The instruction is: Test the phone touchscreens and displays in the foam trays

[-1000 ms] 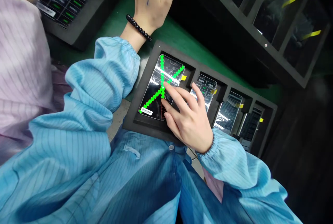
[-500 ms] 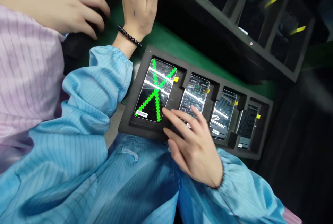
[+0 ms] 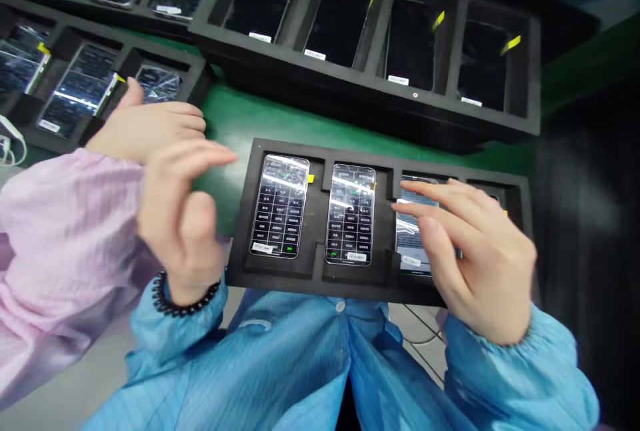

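A black foam tray (image 3: 280, 277) lies in front of me with phones in its slots. The leftmost phone (image 3: 280, 207) and the second phone (image 3: 350, 217) both show a grid of labelled buttons. My left hand (image 3: 183, 217), slightly blurred, hovers left of the tray, its index finger stretched toward the leftmost phone and nothing held. Over the third phone (image 3: 415, 237) is my right hand (image 3: 475, 257), fingers spread and holding nothing; whether a fingertip touches the screen I cannot tell. This hand partly hides the third phone and most of the rightmost slot.
Behind lies a larger foam tray (image 3: 350, 77) of dark-screened phones with yellow tabs. Another phone tray (image 3: 120, 41) stands at the left, where a co-worker's hand (image 3: 155, 127) in a pink sleeve rests near it. The green table surface (image 3: 235, 111) shows between the trays.
My left hand has come down from the top to beside the tray. My right hand has moved right to the third phone. The leftmost phone's green cross has given way to a button grid.
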Available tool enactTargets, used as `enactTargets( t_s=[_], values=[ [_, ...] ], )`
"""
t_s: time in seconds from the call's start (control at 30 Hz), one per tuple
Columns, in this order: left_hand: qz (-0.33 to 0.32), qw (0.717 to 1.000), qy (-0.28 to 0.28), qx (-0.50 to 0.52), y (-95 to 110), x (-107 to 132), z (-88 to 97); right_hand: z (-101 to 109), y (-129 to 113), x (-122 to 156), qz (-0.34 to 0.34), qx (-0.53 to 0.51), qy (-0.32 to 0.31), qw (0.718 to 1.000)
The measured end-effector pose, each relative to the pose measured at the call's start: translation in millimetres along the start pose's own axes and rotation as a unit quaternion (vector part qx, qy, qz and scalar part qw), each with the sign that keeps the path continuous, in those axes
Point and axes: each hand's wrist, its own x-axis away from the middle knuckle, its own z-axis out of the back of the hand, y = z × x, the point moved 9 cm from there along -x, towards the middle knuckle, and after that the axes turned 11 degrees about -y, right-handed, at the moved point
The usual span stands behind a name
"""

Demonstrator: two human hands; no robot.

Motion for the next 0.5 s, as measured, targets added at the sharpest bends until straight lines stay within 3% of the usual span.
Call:
enactTargets(
  t_s=[0.07, 0.13, 0.2, 0.5],
  values=[
    [0.008, 0.998, -0.049, -0.027, -6, 17, -18.8, -16, 14, 2, -0.002, -0.007, 0.033, 0.999],
    [0.005, 0.988, -0.140, -0.057, -19, 24, -43.5, -31, 28, 6, -0.014, -0.006, 0.076, 0.997],
    [0.005, 0.972, -0.218, -0.088, -32, 29, -61.1, -48, 37, 8, -0.019, -0.008, 0.070, 0.997],
    [0.004, 0.968, -0.220, -0.122, -35, 36, -54.4, -73, 13, 4, 0.083, -0.006, -0.033, 0.996]
  ],
)
